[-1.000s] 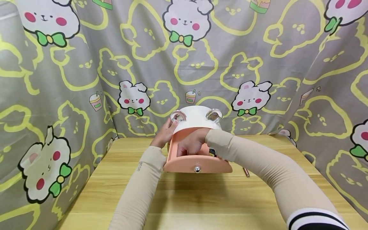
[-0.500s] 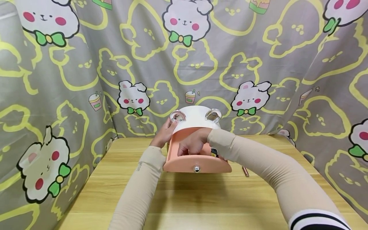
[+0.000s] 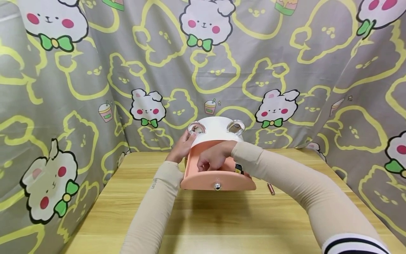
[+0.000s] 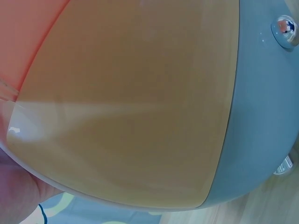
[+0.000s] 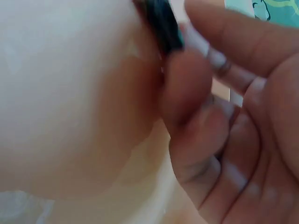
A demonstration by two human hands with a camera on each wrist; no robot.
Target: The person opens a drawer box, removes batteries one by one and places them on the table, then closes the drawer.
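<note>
A white storage box [image 3: 215, 128] with round silver ears stands on the table, its peach drawer [image 3: 219, 180] pulled out towards me. My left hand [image 3: 183, 146] holds the box's left side, thumb beside the left ear, other fingers mostly hidden behind. In the left wrist view, part of that hand [image 4: 18, 196] shows under the edge of a smooth amber panel [image 4: 131, 93]. My right hand [image 3: 213, 157] reaches down into the drawer, fingers bent. In the right wrist view, a dark slender thing [image 5: 163, 25] meets a fingertip; I cannot tell whether the fingers hold it.
A small reddish metallic tube [image 3: 271, 189] lies on the wooden table [image 3: 219, 218], right of the drawer. A silver ball knob [image 3: 217, 186] sticks out from the drawer front. Patterned grey curtain [image 3: 203, 77] encloses the table at the back and both sides.
My right hand and wrist have shifted slightly to the right within the drawer. The left hand, the box and the drawer look the same.
</note>
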